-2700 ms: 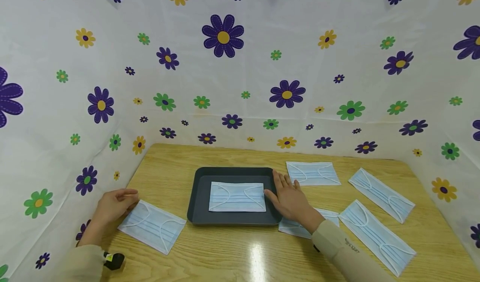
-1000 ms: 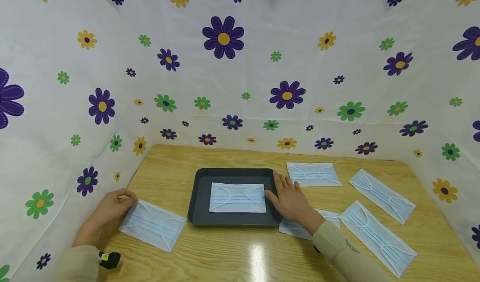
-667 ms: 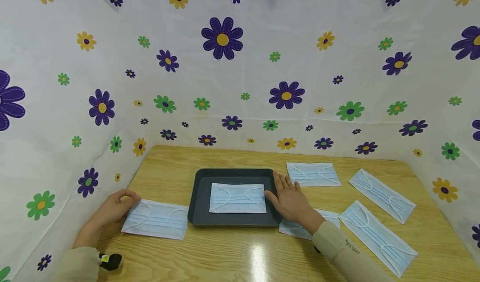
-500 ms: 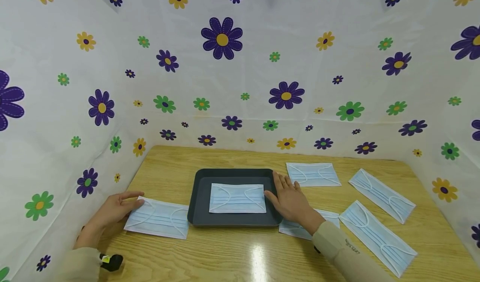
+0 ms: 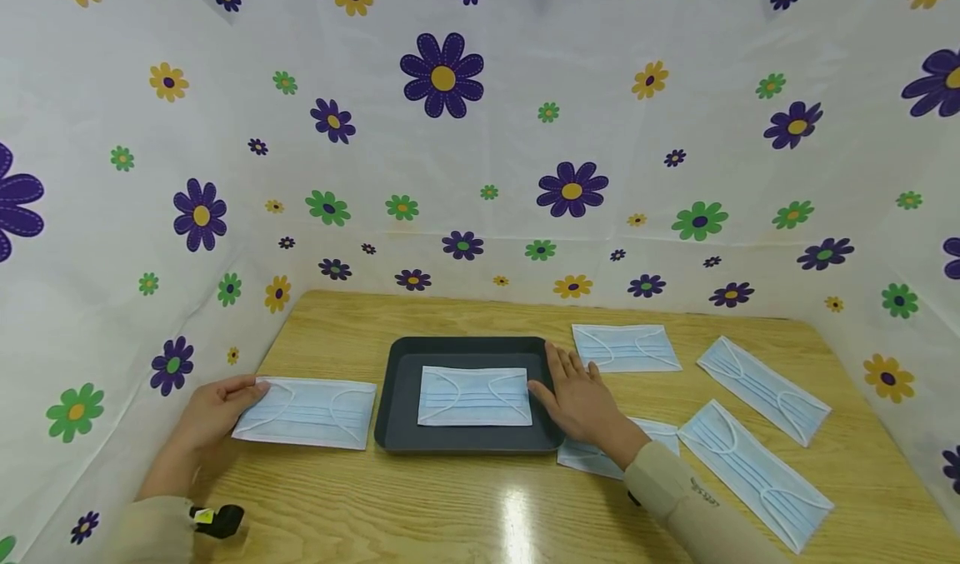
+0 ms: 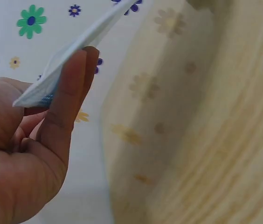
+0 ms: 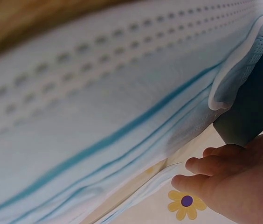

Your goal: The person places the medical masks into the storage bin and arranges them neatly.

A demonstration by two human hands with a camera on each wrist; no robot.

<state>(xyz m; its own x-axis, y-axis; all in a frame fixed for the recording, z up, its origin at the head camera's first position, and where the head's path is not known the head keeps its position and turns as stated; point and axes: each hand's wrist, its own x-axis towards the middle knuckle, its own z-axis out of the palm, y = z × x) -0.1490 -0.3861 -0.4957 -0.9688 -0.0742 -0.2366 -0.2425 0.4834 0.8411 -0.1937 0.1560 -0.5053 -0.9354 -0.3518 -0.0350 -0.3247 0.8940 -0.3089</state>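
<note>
At the table's left side my left hand (image 5: pixel 206 421) pinches the left end of a light-blue face mask (image 5: pixel 306 412) between thumb and fingers. In the left wrist view this mask (image 6: pixel 68 56) tilts upward, off the wood. A dark grey tray (image 5: pixel 468 442) stands in the middle with one face mask (image 5: pixel 474 397) lying flat in it, ear loops up. My right hand (image 5: pixel 585 399) rests against the tray's right rim, fingers extended. Beneath the right wrist lies another mask (image 5: pixel 588 457), partly hidden by the forearm; a mask (image 7: pixel 99 116) also fills much of the right wrist view.
Several more masks lie on the right, including one behind the right hand (image 5: pixel 628 349), one at the far right (image 5: pixel 765 391) and one nearer (image 5: pixel 756 474). A flower-printed white cloth (image 5: pixel 480 156) encloses the wooden table (image 5: pixel 420 514) at the back and sides.
My left hand has raised its mask from the table and turned it from slanted to nearly level with the tray, lately shifting slightly left and away from me. The right hand stays put.
</note>
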